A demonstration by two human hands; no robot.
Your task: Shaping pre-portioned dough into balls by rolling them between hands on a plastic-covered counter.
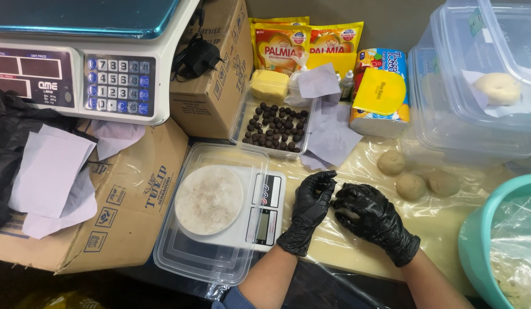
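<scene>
A floured disc on a small kitchen scale (231, 209), set on a clear lid, is noted at nine o'clock of the hands. At twelve o'clock, a clear tray of dark chocolate balls (275, 127) is found well stocked. The left hand (311, 209), black-gloved, is cupped narrowly, fingers curled; the right hand (371, 220) is closed around a pale dough piece (346, 214), mostly hidden between the gloves; whether a filling is enclosed cannot be told. At two o'clock, three shaped dough balls (411, 186) are recorded on the plastic-covered table, apart from each other. At three o'clock, raw dough remains in a teal bowl (477, 234). Work is judged partly done.
</scene>
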